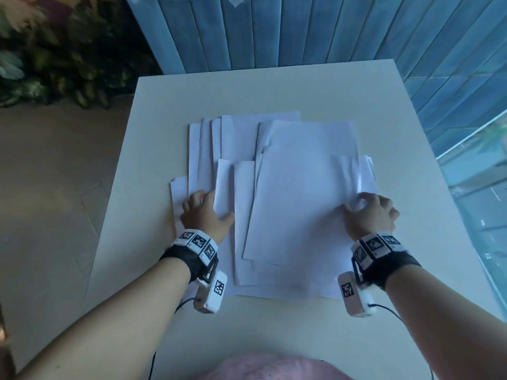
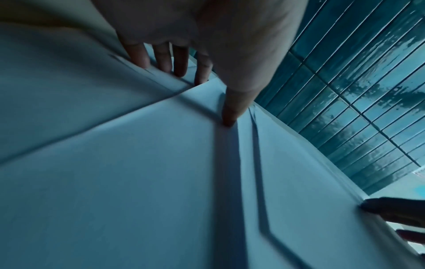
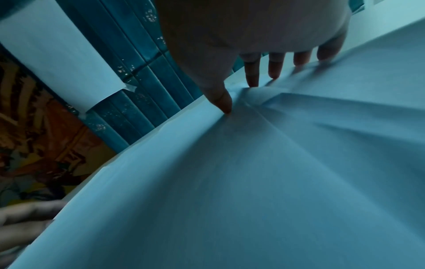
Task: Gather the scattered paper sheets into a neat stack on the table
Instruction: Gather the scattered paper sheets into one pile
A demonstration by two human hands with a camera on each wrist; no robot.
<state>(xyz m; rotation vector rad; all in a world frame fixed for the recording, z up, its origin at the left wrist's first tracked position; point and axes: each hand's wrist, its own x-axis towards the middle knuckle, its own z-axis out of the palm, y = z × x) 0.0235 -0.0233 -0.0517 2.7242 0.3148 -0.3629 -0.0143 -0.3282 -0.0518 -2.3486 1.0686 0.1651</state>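
Your forearms, nearest the head camera, reach over the near edge of the table (image 1: 153, 111), each wrist wearing a black band with coded marker blocks. Your left hand (image 1: 204, 212) lies on the left side of the paper sheets (image 1: 288, 204), fingers extended and pressing down, thumb tip set on a sheet edge in the left wrist view: a released grip, grasping nothing. Your right hand (image 1: 369, 215) sits at the right edge of the sheets; its fingers appear to curl round a bunched, lifted corner, though blur makes that grasp uncertain. Sheets are white, unprinted, overlapping and fanned at uneven offsets across the middle of the table, edges misaligned, several creased near your right hand. Blue slatted panelling (image 1: 274, 31) stands behind the table.
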